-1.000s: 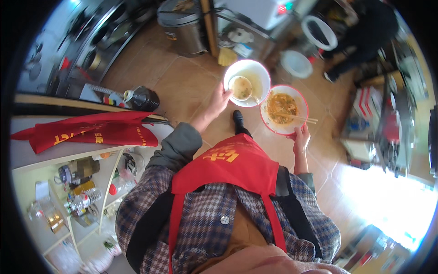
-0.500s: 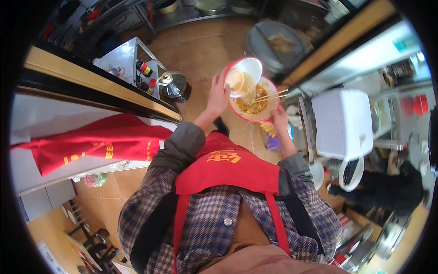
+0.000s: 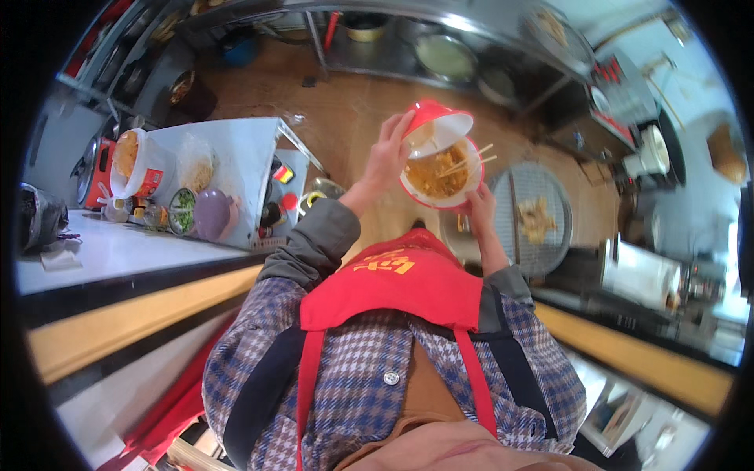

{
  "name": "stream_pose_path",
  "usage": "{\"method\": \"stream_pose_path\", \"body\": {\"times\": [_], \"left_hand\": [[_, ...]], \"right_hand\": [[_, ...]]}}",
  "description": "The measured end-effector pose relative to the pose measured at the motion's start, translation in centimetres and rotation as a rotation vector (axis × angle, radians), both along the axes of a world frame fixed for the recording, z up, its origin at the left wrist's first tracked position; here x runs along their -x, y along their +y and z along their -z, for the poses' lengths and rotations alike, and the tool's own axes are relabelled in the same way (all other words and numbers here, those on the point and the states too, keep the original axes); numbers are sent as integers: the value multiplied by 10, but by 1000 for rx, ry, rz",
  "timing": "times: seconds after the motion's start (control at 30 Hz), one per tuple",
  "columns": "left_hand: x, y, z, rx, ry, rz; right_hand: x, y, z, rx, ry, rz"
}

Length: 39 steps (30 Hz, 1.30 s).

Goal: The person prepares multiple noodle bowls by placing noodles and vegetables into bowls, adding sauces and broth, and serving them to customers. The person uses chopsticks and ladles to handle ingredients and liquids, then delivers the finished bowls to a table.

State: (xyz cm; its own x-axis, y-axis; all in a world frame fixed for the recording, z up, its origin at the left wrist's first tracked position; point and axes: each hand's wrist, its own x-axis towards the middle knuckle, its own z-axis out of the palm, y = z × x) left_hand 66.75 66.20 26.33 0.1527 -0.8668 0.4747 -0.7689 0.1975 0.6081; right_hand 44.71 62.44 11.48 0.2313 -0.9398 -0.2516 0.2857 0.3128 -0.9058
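Observation:
My left hand (image 3: 382, 161) is closed on the side of a red-and-white bowl (image 3: 430, 111), tipped over a second bowl. Some pale liquid shows low inside the tipped bowl. Beneath it, the second bowl (image 3: 406, 187), white inside with a red rim, holds orange-brown broth with food bits (image 3: 440, 174). My right hand (image 3: 481, 208) grips its near right rim. A few thin wooden chopsticks (image 3: 473, 162) rest in the lower bowl, their ends sticking out over its right side. The two bowls overlap, and I cannot tell whether they touch.
On the left, a counter (image 3: 157, 253) and metal table (image 3: 247, 149) carry a white bucket (image 3: 149, 174), a bowl of chopped greens (image 3: 182, 210) and a purple round lid (image 3: 212, 214). A large round mesh-topped vessel (image 3: 542, 184) stands right. Steel shelving (image 3: 314, 67) runs along the back.
I have moved forward past the yellow-edged doorway into the kitchen. The upper bowl is tipped further and holds less liquid; the lower bowl looks fuller of broth.

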Motion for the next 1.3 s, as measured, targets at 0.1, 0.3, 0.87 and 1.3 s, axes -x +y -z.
{"method": "stream_pose_path", "body": {"times": [0.1,0.3,0.87,1.3], "left_hand": [[-69,-79,5,-11,271,-192],[-218,-170,-9,36,1190,-395],[-693,-294,-51,120,1141,-737],[-1034,-616,-100,7,1122,-504]], "right_hand": [[-59,-92,-5,161,-73,-93],[-175,-262,-50,19,-74,-397],[-595,-538,-129,-85,-65,-658],[-898,-675,-174,-58,-89,-505]]}}
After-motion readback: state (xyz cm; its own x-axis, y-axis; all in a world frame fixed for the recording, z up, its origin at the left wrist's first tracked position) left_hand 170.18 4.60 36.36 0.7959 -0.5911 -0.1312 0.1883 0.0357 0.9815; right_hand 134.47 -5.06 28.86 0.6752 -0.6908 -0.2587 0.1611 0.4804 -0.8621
